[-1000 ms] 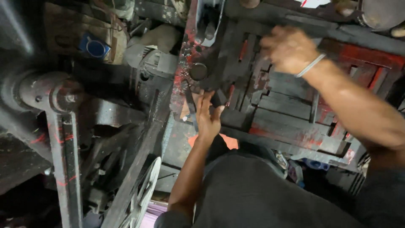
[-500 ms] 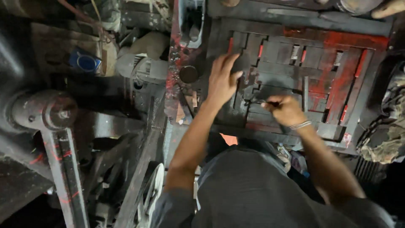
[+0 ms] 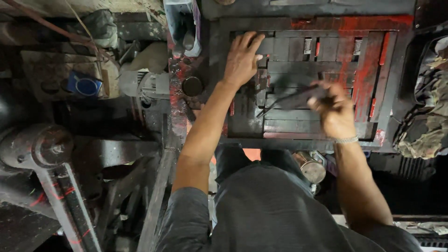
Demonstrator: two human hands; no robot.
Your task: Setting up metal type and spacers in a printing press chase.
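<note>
A dark metal frame (image 3: 392, 84), smeared with red ink, lies flat before me and is packed with dark rectangular blocks (image 3: 289, 119). My left hand (image 3: 242, 58) rests palm down on the blocks at the frame's upper left, fingers spread. My right hand (image 3: 333, 109) hovers over the frame's right middle, closed around a thin dark tool (image 3: 287, 100) that slants down to the left; it is blurred by motion. A metal bracelet sits on my right wrist.
Left of the frame stands greasy machinery: a round black knob (image 3: 192, 86), an electric motor (image 3: 144, 84), a blue cap (image 3: 84, 86), a large wheel hub (image 3: 39, 147). A small metal can (image 3: 311, 167) sits below the frame. Crumpled rags (image 3: 427, 121) lie at the right.
The view has shifted so the frame sits more central. My left hand has slid up to the frame's top left. My right hand has lifted the thin tool, swinging it rightward.
</note>
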